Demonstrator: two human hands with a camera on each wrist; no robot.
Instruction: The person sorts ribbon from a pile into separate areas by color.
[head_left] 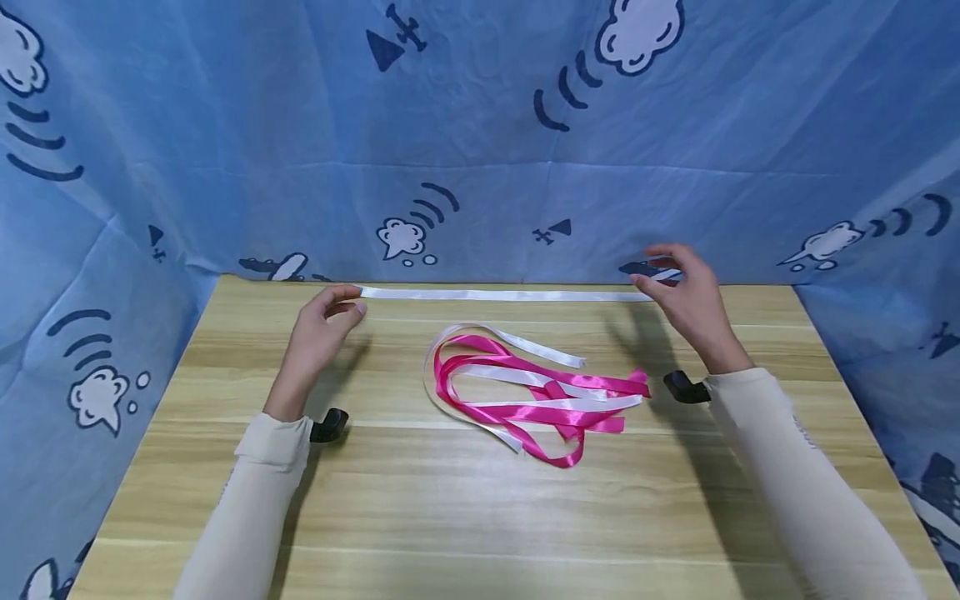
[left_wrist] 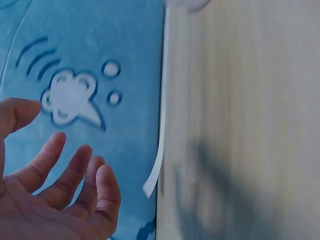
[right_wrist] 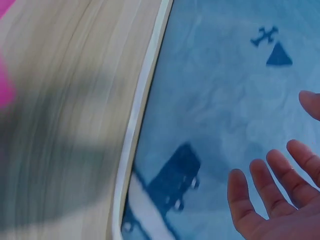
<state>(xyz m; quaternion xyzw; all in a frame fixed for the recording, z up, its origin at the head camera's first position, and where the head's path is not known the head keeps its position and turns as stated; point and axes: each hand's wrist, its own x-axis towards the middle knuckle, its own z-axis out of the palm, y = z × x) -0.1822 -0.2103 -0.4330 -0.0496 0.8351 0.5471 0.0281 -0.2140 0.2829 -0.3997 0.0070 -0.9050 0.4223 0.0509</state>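
A white satin ribbon [head_left: 495, 295] lies stretched along the table's back edge. My left hand [head_left: 318, 333] is beside the ribbon's left end, its fingers loosely bent and thumb apart. In the left wrist view this hand [left_wrist: 60, 200] holds nothing, and the ribbon's loose end [left_wrist: 151, 182] bends towards the cloth. Near the right end is my right hand [head_left: 693, 304], raised with fingers spread. The right wrist view shows its fingers [right_wrist: 272, 190] empty, away from the ribbon [right_wrist: 132, 120]. A pink ribbon [head_left: 562, 460] lies looped with white ribbon [head_left: 543, 350] mid-table.
The wooden table [head_left: 465, 533] ends at the back against a blue patterned cloth [head_left: 480, 125], which also hangs at both sides. Small black devices [head_left: 330, 426] sit at both wrists. Dark shadows of the arms fall across the wood.
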